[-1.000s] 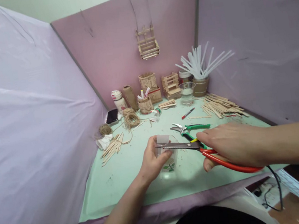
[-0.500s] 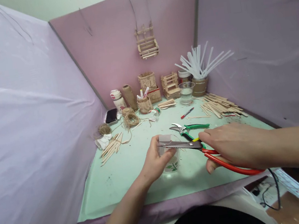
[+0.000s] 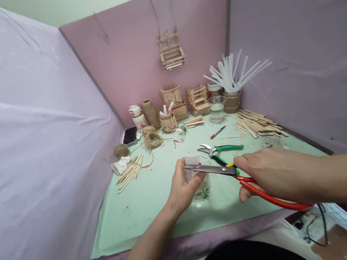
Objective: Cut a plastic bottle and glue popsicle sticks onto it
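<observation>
My left hand (image 3: 185, 185) is closed around a clear plastic cup (image 3: 204, 192) with a green leaf print, near the front of the table. A flap of the cup's wall stands up above my thumb. My right hand (image 3: 264, 173) grips red-handled scissors (image 3: 210, 169) from the right. Their blades point left and lie across the upper part of the cup, close to my left thumb; whether they touch the plastic I cannot tell. Just behind lie green-handled pruning shears (image 3: 228, 147), their blades apart.
Wooden sticks (image 3: 131, 173) and twine (image 3: 153, 139) lie at left, more craft sticks (image 3: 257, 124) at right. A red pen (image 3: 217, 132) lies mid-table. Along the back stand a cup of water (image 3: 218, 110), a pot of white strips (image 3: 232, 101) and a stick-covered pen holder (image 3: 168, 123).
The scissors and my right hand have shifted slightly right and down in the picture. The blades look a little closer together. My left hand still holds the cup.
</observation>
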A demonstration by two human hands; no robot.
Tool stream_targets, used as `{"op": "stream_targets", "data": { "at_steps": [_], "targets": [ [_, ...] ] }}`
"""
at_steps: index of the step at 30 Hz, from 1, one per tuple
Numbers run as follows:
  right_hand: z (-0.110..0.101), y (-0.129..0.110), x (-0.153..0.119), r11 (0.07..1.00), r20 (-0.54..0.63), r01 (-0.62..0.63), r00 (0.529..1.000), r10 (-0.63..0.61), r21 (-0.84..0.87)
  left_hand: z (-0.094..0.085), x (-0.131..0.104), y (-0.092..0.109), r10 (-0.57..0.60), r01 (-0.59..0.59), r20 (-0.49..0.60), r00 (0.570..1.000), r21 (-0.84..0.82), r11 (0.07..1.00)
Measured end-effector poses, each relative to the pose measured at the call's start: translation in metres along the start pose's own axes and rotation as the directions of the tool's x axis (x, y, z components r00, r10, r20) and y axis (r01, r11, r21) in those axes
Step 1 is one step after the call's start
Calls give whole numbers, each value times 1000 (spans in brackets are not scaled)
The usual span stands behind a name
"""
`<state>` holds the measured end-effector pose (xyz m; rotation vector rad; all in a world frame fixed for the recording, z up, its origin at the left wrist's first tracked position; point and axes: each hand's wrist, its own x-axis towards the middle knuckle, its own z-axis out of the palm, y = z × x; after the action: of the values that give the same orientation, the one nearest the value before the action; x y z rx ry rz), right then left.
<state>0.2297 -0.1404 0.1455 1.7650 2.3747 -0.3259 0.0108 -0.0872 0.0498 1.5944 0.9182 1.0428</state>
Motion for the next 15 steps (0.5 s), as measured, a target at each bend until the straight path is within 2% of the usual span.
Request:
{"op": "stream_targets", "data": {
  "at_steps": [6,15],
  "targets": [
    [-1,3,-2,992,-80,87,992,-94,-87,-7,3,3,-30,30,87,996,-1,1000],
    [4,1,3,994,-91,73,993,-81,-85,1,-2,9,-53,59,98,994,-60,996]
  ]
}}
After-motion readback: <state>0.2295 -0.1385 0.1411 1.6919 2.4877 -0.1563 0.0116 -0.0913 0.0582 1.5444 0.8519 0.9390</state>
